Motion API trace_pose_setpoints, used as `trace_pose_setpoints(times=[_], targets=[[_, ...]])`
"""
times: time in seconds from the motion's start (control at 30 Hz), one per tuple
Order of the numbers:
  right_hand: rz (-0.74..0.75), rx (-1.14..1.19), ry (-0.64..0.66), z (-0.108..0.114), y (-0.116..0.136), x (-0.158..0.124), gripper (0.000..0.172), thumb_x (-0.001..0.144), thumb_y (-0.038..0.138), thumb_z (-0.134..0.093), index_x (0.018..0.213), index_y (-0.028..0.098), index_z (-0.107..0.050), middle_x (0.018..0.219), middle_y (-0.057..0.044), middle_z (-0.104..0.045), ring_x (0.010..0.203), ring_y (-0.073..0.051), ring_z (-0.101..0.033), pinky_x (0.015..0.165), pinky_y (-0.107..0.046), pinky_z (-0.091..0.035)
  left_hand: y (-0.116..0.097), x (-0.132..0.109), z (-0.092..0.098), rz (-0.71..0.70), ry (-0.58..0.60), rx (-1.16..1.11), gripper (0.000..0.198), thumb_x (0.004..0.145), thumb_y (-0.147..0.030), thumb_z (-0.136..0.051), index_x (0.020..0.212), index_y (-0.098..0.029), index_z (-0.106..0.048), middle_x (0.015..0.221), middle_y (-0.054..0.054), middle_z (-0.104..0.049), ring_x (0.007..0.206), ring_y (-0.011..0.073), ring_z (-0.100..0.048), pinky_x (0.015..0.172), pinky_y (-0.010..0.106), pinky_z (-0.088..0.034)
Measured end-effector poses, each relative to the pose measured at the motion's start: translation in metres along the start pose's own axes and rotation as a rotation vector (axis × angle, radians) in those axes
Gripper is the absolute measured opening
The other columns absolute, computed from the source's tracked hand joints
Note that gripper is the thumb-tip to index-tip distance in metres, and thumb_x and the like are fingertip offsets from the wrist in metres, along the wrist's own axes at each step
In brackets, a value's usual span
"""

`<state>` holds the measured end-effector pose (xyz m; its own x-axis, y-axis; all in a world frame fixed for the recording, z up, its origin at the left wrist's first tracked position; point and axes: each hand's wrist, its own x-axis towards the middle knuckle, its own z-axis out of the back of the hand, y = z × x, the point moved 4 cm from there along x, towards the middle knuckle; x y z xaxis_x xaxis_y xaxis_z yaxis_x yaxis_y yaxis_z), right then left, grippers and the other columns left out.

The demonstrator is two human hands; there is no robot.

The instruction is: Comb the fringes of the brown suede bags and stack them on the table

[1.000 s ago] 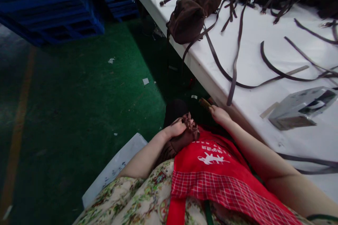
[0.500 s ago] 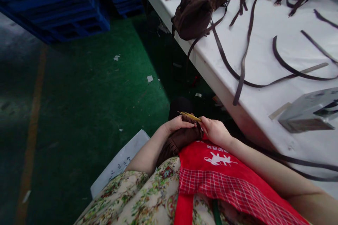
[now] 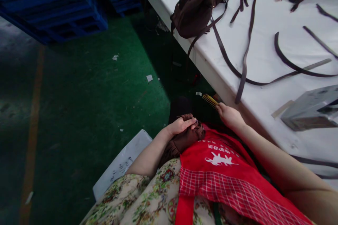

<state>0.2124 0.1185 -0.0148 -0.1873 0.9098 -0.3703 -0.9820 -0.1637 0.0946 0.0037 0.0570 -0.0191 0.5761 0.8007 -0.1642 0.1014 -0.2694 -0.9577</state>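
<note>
My right hand (image 3: 230, 115) grips a yellow comb (image 3: 210, 101) by one end, its dark-looking teeth pointing down and left, held out beside the table edge. Over my lap, my left hand (image 3: 182, 125) is closed on gathered dark brown fabric (image 3: 182, 142), thumb on top. The fabric looks like a soft bag or pouch, though its full shape is hidden by my hand and forearm. A gap separates the comb from the fabric. Below both hands lies my red apron (image 3: 224, 147) with white print.
On the white table (image 3: 264, 56) at right lie a brown bag (image 3: 194, 12), several dark straps (image 3: 246, 52) and a grey metal device (image 3: 311, 109). Blue pallets (image 3: 52, 7) are stacked at upper left. A white sheet with writing (image 3: 121, 165) is beside my left arm; scraps dot the green floor.
My right hand has drawn the comb away from the brown fabric, up and to the right towards the table edge. My left hand stays on the fabric.
</note>
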Motion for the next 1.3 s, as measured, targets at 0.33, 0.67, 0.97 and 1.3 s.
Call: trace_pose_setpoints(times=[0.33,0.67,0.97,1.3], targets=[[0.406,0.0,0.073,0.003,0.072,-0.06,0.022,0.095,0.031,-0.034,0.101,0.021,-0.052,0.087,-0.005,-0.068,0.071,-0.017,-0.063,0.057,-0.025,-0.034,0.002,-0.001,-0.011,0.111,0.087,-0.221,0.034,0.08,-0.046,-0.062,0.083,-0.012,-0.069,0.084,0.007,-0.067,0.086,0.0179,-0.061,0.087,0.03,-0.045],[0.109,0.058,-0.001,0.014,0.015,-0.023,0.036,0.098,0.041,-0.024,0.098,0.019,-0.053,0.078,-0.007,-0.068,0.067,-0.02,-0.063,0.055,-0.027,-0.033,0.003,-0.004,-0.006,0.075,0.028,-0.151,0.037,0.083,-0.047,-0.058,0.076,-0.011,-0.068,0.08,0.007,-0.066,0.08,0.0151,-0.061,0.082,0.027,-0.046],[0.458,-0.049,0.027,0.02,0.064,-0.064,0.024,0.096,0.031,-0.032,0.097,0.021,-0.053,0.082,-0.004,-0.067,0.067,-0.017,-0.062,0.055,-0.026,-0.03,0.016,-0.002,-0.007,0.148,0.05,-0.188,0.038,0.07,-0.036,-0.075,0.102,-0.015,-0.07,0.107,0.009,-0.07,0.103,0.0217,-0.062,0.098,0.036,-0.043],[0.171,-0.079,0.068,0.005,0.018,-0.032,0.035,0.098,0.041,-0.024,0.098,0.021,-0.053,0.076,-0.005,-0.067,0.065,-0.018,-0.062,0.052,-0.027,-0.028,0.009,-0.003,-0.008,0.063,0.033,-0.19,0.035,0.083,-0.044,-0.06,0.09,-0.011,-0.071,0.096,0.011,-0.07,0.091,0.0188,-0.064,0.091,0.032,-0.047]])
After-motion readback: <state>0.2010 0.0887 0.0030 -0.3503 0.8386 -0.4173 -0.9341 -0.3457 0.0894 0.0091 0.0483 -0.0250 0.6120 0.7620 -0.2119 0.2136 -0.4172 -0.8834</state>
